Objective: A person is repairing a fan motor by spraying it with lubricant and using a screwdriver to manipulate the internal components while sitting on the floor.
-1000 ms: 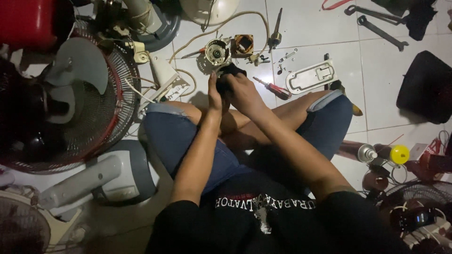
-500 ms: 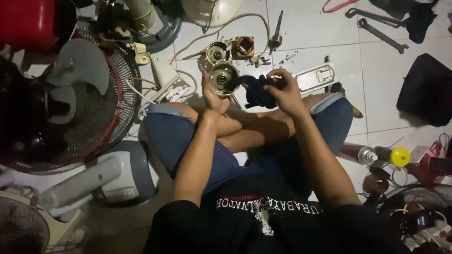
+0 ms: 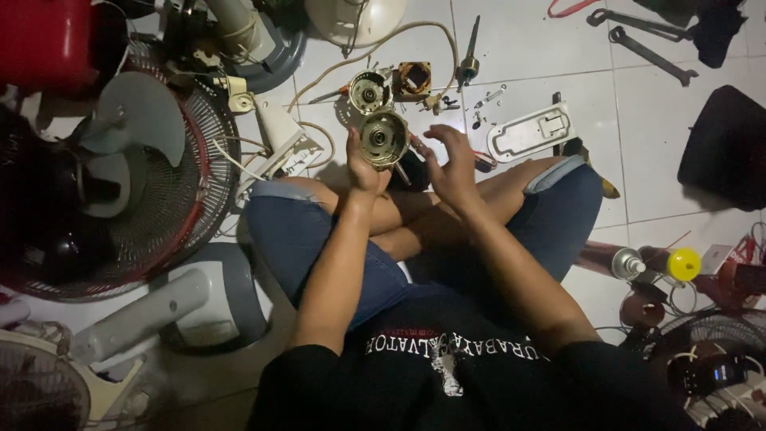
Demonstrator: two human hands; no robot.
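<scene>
1. Person sits cross-legged on the tiled floor [image 3: 511,48], in denim shorts and a dark printed shirt; both forearms reach forward over the knees.
2. Left hand [image 3: 363,164]: fingers curled around the motor [image 3: 384,138], a round brass-coloured fan motor part, gripped from its left side and held up above the knees, open face toward the camera.
3. Right hand [image 3: 448,160]: open, fingers spread and slightly bent, just right of the motor. Holding nothing; whether a fingertip touches the motor, can't tell.
4. Something dark sits under the motor between the hands. Too dim to identify.
5. On the floor just beyond the motor: second motor part [image 3: 369,91], round, and a square coil block [image 3: 414,78] beside it, with loose screws and small bits to the right.
6. White cover plate [image 3: 531,132] lies flat beyond the right knee; a screwdriver [image 3: 469,56] farther out.
7. Left side: fan guard [image 3: 179,199] with a grey blade [image 3: 136,120] in it, grey fan base [image 3: 239,295] near the left knee, red tank [image 3: 48,40] at the far corner.
8. Right side: spray can with yellow cap [image 3: 678,263] near the right leg, black bag [image 3: 726,144] beyond it, two spanners [image 3: 646,40] at the far edge.
9. A cream cable [image 3: 399,36] loops across the far floor.
</scene>
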